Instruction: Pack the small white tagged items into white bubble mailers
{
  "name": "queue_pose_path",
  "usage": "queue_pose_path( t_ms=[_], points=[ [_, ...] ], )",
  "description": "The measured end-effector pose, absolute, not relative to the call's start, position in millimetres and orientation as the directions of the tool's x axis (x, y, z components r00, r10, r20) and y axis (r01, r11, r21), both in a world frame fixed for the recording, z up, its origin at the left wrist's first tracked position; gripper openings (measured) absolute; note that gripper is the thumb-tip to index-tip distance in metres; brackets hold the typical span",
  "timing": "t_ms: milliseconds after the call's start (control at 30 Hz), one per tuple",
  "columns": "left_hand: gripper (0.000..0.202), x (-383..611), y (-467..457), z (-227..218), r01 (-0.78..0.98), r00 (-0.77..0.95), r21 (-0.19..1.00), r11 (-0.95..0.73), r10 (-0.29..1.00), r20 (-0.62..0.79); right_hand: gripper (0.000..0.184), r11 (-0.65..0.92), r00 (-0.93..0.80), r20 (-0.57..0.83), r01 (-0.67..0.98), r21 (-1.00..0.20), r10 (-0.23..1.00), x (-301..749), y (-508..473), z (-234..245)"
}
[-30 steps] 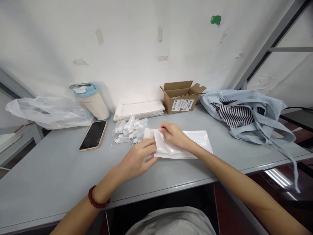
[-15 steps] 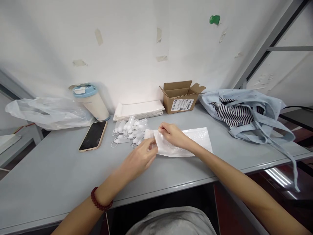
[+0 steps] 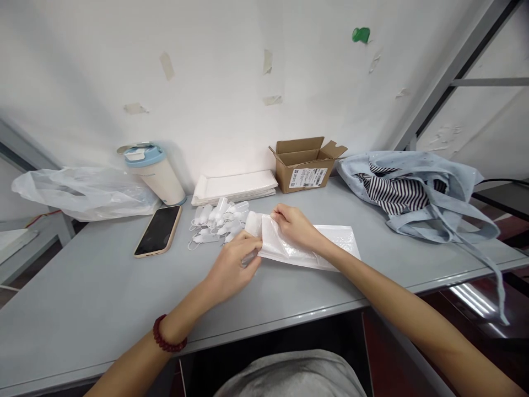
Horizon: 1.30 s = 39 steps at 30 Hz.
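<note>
A white padded bubble mailer (image 3: 336, 240) lies at a slant on the grey table, its open flap end facing left. My right hand (image 3: 292, 225) is closed, pinching the upper edge of its mouth. At the mouth's lower corner, my left hand (image 3: 236, 263) has its thumb and fingers curled around a small clear plastic tube (image 3: 248, 257), mostly hidden by the fingers; its fingertips touch the mailer. Just behind my left hand is a pile of small clear plastic tubes (image 3: 221, 212) with white parts and thin loops.
A stack of white mailers (image 3: 235, 186) lies by the wall, beside an open cardboard box (image 3: 308, 165). On the left are a phone (image 3: 158, 231), a leaning blue-lidded cup (image 3: 159, 173) and a plastic bag (image 3: 86, 193). A light-blue cloth bag (image 3: 413, 193) with straps lies right.
The mailer's mouth is lifted and more bunched under my right hand, and its right end lies slightly lower. My left hand has shifted a little left, and the clear tube now shows between its fingers.
</note>
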<state>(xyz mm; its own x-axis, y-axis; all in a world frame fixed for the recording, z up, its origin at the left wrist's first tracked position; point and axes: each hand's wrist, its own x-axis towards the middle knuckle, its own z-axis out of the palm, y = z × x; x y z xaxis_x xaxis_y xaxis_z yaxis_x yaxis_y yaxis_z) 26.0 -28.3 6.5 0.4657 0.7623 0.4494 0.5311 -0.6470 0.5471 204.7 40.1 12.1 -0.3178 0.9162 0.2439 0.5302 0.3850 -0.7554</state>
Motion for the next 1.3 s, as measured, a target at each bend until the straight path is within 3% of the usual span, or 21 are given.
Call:
queue_pose_path(
  t_ms=[200,367,633,867,1033,1133,1300],
  points=[
    [0.016,24.4,-31.0,7.8,0.444,0.415,0.590,-0.674,0.739,0.531,0.018,0.405,-0.339,0.256,0.509,-0.760,0.905,205.4,38.1,13.8],
    [0.010,24.5,-30.9,9.7,0.413,0.520,0.667,-0.620,0.762,0.386,0.017,0.474,-0.424,0.276,0.482,-0.737,0.862,205.2,36.7,16.2],
    [0.021,30.1,-32.4,6.1,0.440,0.616,0.601,-0.668,0.711,0.339,0.017,0.510,-0.485,0.253,0.523,-0.683,0.837,203.7,30.3,19.0],
    [0.016,28.3,-31.6,6.8,0.478,0.647,0.586,-0.654,0.714,0.269,0.017,0.516,-0.512,0.230,0.533,-0.670,0.827,203.7,29.9,16.8],
    [0.019,21.7,-27.2,3.3,0.416,0.592,0.534,-0.736,0.665,0.455,0.015,0.582,-0.515,0.314,0.520,-0.625,0.798,210.1,37.2,16.5],
    [0.021,19.1,-23.9,2.3,0.410,0.532,0.398,-0.821,0.570,0.626,0.005,0.687,-0.503,0.469,0.542,-0.483,0.726,214.3,36.0,18.9],
    [0.017,17.3,-21.8,7.2,0.546,0.388,0.248,-0.800,0.504,0.772,0.030,0.878,-0.681,0.555,0.401,-0.263,0.477,216.5,22.3,26.3]
  ],
)
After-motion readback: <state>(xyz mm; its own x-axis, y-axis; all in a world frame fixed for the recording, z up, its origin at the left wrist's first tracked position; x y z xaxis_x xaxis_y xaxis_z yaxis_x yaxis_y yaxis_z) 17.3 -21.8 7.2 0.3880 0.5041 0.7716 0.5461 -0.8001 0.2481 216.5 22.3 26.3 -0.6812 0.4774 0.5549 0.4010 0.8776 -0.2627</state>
